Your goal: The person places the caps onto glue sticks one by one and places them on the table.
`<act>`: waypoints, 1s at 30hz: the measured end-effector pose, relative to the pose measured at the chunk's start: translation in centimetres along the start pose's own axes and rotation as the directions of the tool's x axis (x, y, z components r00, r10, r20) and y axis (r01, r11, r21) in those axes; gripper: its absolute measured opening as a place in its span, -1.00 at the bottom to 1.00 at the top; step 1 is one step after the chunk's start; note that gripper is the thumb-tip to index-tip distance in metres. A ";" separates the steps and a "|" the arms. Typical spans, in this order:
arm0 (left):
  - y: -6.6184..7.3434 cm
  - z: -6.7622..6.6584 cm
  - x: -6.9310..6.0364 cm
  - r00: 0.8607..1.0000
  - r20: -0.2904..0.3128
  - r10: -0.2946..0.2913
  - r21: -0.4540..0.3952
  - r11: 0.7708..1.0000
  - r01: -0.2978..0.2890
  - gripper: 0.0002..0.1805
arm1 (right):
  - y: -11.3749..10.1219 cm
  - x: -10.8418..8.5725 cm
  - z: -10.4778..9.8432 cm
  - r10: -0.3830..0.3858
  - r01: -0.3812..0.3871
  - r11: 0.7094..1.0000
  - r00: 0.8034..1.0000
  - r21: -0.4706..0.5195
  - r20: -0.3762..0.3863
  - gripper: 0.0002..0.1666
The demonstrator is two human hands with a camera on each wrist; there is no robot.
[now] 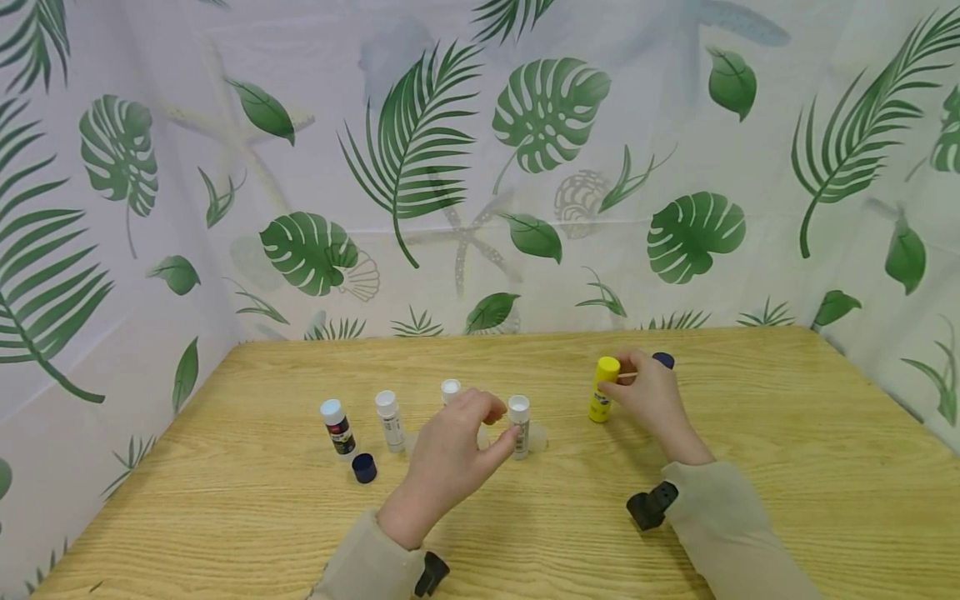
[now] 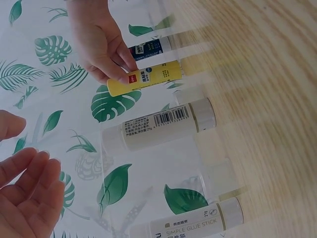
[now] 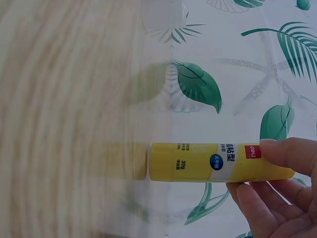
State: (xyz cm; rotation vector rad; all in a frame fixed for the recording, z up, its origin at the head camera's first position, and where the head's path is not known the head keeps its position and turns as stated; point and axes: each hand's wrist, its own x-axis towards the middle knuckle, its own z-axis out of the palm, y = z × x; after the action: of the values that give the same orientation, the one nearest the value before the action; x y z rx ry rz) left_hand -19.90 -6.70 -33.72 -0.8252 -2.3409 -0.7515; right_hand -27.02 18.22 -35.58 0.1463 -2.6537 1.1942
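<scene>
At the left of the head view, left of centre, a black-labelled stick [image 1: 340, 431] with a pale top stands upright on the table [image 1: 225, 508]. Just below and right of it sits a dark blue cap [image 1: 364, 468]. Next comes a white stick [image 1: 390, 423], upright, then another white-topped stick [image 1: 451, 387], partly hidden by the left hand [image 1: 456, 446]. That hand, at lower centre, has loosely bent fingers and a thumb held apart, gripping nothing. By its fingertips in the frame stands a third white stick [image 1: 519, 432], with a clear cap [image 1: 538, 439] to its right. Right of centre, the right hand [image 1: 651, 398] pinches the yellow stick [image 1: 602, 396] near its top between thumb and fingers; it is upright, and whether its base touches the table I cannot tell. Partly behind that hand shows a dark blue stick [image 1: 663, 360].
</scene>
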 end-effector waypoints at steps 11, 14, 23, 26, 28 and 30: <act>0.1 0.0 0.0 1.000 0.024 -0.012 -0.011 1.000 0.012 -0.86 | 0.5 0.1 0.2 0.017 -0.017 1.000 1.000 0.000 -0.010 -0.56; 0.1 -0.1 0.0 0.999 0.030 -0.015 -0.015 1.000 0.016 -0.86 | 0.6 0.1 0.2 0.017 -0.017 1.000 1.000 0.001 -0.013 -0.55; 0.0 0.0 -0.1 0.999 0.049 -0.016 -0.036 0.999 0.018 -0.81 | 0.6 0.2 0.4 0.007 -0.006 1.000 1.000 0.007 -0.023 -0.53; 0.0 0.0 -0.1 0.998 0.059 -0.017 -0.037 0.999 0.019 -0.81 | 0.6 0.2 0.5 0.008 -0.008 1.000 1.000 0.007 -0.025 -0.52; 0.0 0.0 -0.1 0.997 0.068 -0.020 -0.034 0.999 0.023 -0.81 | 0.7 0.2 0.5 0.015 -0.014 1.000 1.000 0.006 -0.024 -0.51; 0.0 0.0 -0.1 0.997 0.074 -0.021 -0.028 0.999 0.023 -0.81 | 0.7 0.2 0.5 0.017 -0.017 1.000 1.000 0.002 -0.024 -0.51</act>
State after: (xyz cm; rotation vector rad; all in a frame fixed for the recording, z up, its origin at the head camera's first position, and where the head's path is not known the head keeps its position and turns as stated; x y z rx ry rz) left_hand -19.86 -6.75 -33.81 -0.8542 -2.4135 -0.7777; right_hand -27.43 18.34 -36.36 0.1089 -2.6385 1.1964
